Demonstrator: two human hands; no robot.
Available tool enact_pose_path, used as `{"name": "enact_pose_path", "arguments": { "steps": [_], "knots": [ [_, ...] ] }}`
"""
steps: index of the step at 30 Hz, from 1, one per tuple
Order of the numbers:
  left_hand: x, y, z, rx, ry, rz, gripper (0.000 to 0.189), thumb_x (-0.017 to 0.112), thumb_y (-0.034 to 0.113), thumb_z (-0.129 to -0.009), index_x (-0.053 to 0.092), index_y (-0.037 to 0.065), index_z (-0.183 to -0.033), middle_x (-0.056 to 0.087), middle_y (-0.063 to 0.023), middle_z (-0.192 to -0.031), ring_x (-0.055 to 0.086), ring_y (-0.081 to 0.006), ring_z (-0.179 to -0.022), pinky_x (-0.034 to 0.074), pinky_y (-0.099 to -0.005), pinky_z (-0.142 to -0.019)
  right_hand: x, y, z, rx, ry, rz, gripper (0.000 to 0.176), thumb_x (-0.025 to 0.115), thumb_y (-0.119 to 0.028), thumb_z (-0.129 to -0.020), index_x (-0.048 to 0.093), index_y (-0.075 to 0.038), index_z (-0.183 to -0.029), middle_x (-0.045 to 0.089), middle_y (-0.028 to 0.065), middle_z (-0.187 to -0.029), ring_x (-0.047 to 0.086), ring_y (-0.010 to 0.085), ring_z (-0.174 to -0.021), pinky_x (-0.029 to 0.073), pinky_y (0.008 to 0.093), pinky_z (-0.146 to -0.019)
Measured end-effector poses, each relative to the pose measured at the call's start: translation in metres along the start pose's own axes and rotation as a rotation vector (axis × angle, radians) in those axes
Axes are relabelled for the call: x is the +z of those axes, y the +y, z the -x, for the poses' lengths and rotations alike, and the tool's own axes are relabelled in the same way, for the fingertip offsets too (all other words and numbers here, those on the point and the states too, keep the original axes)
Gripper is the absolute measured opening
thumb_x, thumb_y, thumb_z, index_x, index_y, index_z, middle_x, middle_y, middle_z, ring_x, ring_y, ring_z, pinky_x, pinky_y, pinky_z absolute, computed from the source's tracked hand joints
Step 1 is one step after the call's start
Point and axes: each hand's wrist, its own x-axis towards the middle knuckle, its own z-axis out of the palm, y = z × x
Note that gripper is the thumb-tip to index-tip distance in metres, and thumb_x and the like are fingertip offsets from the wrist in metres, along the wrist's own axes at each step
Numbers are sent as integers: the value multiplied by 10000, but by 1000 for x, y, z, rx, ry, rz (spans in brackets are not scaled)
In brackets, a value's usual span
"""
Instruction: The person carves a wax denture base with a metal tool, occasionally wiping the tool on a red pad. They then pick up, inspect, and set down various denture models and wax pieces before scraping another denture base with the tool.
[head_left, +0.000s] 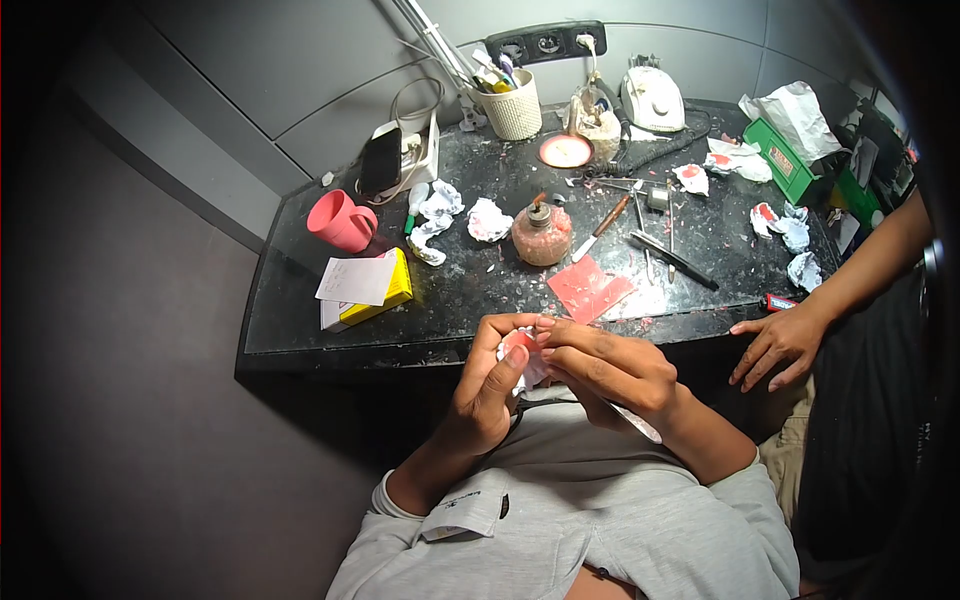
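In the head view my left hand (484,398) is closed around a small white plaster dental model (533,376) with pink wax (514,342) on it, held over my lap by the table's front edge. My right hand (615,368) bends over the model, its fingertips at the wax. From under that hand sticks the pale, flat end of a slim hand tool (640,424); its working tip is hidden by the fingers. A sheet of pink wax (590,288) lies on the table just beyond my hands, with a wooden-handled wax knife (602,228) behind it.
A spirit burner (541,234) stands mid-table on the dark tabletop (420,325). Black and metal tools (674,261) lie right of it. Left are a pink mug (340,221) and a yellow box (392,292). Another person's hand (783,346) hangs by the right edge.
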Motion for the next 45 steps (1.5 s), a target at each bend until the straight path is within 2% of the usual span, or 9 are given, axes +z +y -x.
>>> {"name": "enact_pose_path", "arguments": {
  "steps": [6,8,9,11,12,15,16,20,45],
  "knots": [
    [-3,-2,-3,-29,-14,31,431,443,236,-1101,350,-10,-1442,532,-160,-1347,582,-169,-1175,444,-317,-1044,-3,-4,3,127,11,-12,231,732,34,-866,669,86,-1082,710,212,-1101,749,322,-966,633,365,-786],
    [-5,3,-6,-70,-56,-2,593,536,329,-1058,311,-41,-1464,551,-205,-1302,599,-203,-1061,491,-359,-922,-4,-1,1,205,109,-50,129,698,43,-919,678,69,-1044,738,192,-1019,758,285,-898,611,342,-770],
    [-10,4,-6,-65,-56,-3,593,536,329,-1058,311,-41,-1464,551,-205,-1302,599,-203,-1061,491,-359,-922,-7,-1,-1,250,172,-35,110,695,18,-941,693,49,-1047,750,174,-988,755,282,-894,601,340,-784],
    [-18,3,-4,-73,-115,44,754,569,463,-1035,244,-25,-1509,544,-239,-1309,601,-225,-1070,501,-349,-884,-14,7,2,339,222,-99,134,722,8,-923,705,28,-1055,758,160,-1009,753,261,-882,593,332,-783],
    [-15,6,-5,-14,-91,-69,791,489,619,-1011,298,-7,-1454,605,-266,-1172,624,-238,-959,511,-336,-804,-17,9,2,374,248,-182,143,746,-4,-905,725,19,-1045,763,157,-1017,752,243,-875,585,321,-777],
    [-25,7,-8,51,-140,81,696,400,619,-1042,331,9,-1368,644,-220,-1074,611,-195,-867,497,-302,-765,-23,10,-1,377,155,-285,145,751,10,-891,742,18,-1036,764,162,-1017,750,236,-880,582,318,-774],
    [-17,4,-6,83,-32,1,657,343,634,-1053,378,11,-1259,638,-206,-936,598,-193,-746,493,-312,-677,-23,3,-3,443,121,-336,136,731,22,-905,748,30,-1040,765,160,-1017,747,224,-896,586,318,-787],
    [-4,1,-4,88,134,-20,584,335,560,-1088,434,-9,-1170,576,-138,-844,574,-183,-649,493,-324,-603,-9,-3,-4,437,62,-451,137,693,44,-929,727,63,-1061,765,152,-1020,737,196,-917,590,300,-809],
    [-1,2,-5,88,205,-134,554,341,543,-1094,452,3,-1136,590,-110,-799,561,-154,-609,485,-287,-573,4,-1,1,346,115,-447,129,680,67,-929,701,73,-1056,750,169,-993,730,225,-863,584,315,-757]
  ]
}}
